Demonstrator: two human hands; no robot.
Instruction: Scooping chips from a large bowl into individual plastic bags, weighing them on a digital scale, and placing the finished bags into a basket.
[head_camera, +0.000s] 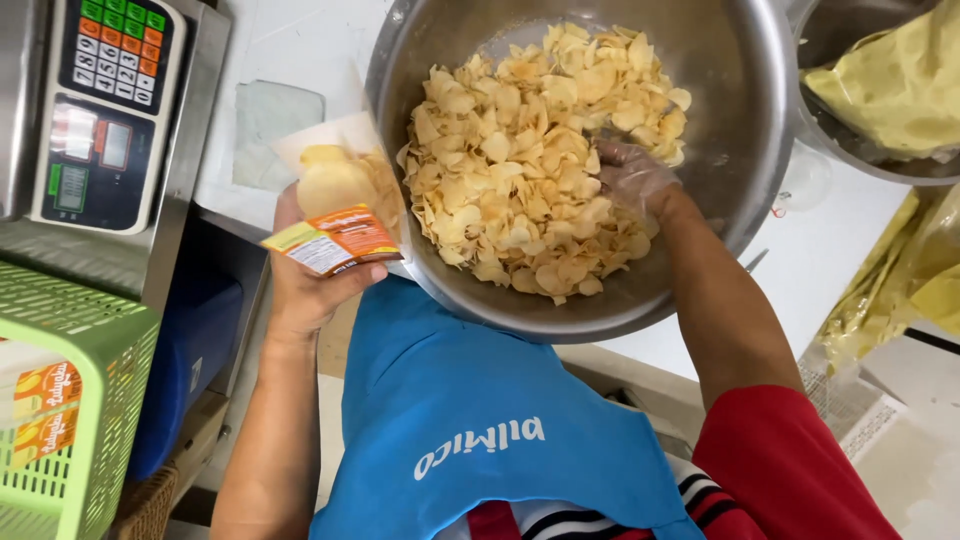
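Observation:
A big steel bowl sits in front of me, heaped with pale yellow chips. My right hand, in a thin clear glove, reaches into the pile at its right side, fingers buried among chips; whether it grips any I cannot tell. My left hand holds a clear plastic bag with an orange and yellow label, tilted against the bowl's left rim. The bag has some chips inside.
A digital scale with coloured keys stands at the upper left. A green plastic basket sits at lower left. A second steel bowl with a yellow bag is at upper right. More yellowish bags lie at right.

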